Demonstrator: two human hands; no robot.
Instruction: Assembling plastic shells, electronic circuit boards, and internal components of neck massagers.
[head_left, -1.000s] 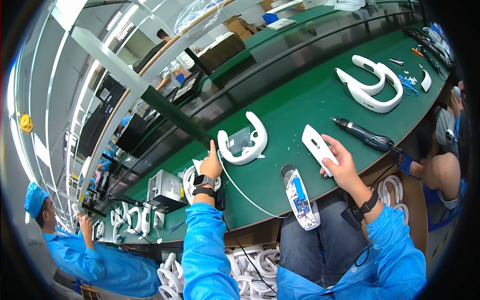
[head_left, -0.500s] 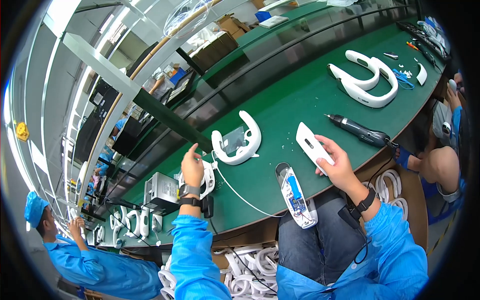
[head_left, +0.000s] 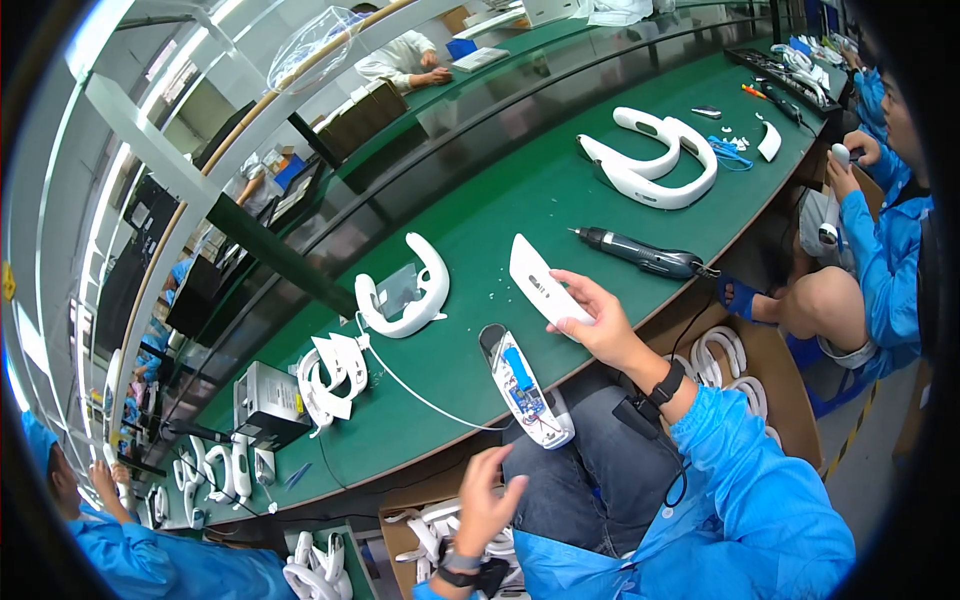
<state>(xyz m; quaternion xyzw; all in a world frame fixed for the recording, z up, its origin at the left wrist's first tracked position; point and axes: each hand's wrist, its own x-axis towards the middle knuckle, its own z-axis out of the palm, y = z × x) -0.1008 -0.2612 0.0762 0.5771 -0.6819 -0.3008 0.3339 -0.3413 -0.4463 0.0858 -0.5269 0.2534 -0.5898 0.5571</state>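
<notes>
My right hand [head_left: 598, 318] grips a long white plastic cover [head_left: 541, 284] with slots in it, holding it tilted above the bench. Just below, an opened white housing [head_left: 533, 405] sticks out over the bench edge toward my lap. A blue cylindrical cell [head_left: 517, 368], a blue circuit board [head_left: 528, 400] and thin wires show inside it. Over my lap, near the housing's lower end, my left hand [head_left: 487, 503] holds nothing, its fingers apart. A white cable [head_left: 425, 397] runs across the green bench [head_left: 470, 290] to the housing.
A power screwdriver [head_left: 640, 252] lies to the right. White U-shaped devices [head_left: 655, 165] lie farther back, another [head_left: 410, 300] left of centre. At left stands a metal box [head_left: 268, 405]. Boxes of white parts [head_left: 720, 355] flank my legs. Co-workers sit at both sides.
My left hand has come down from over the bench at left to my lap. My right hand still holds the cover. The view has swung, shifting the bench leftward in the picture.
</notes>
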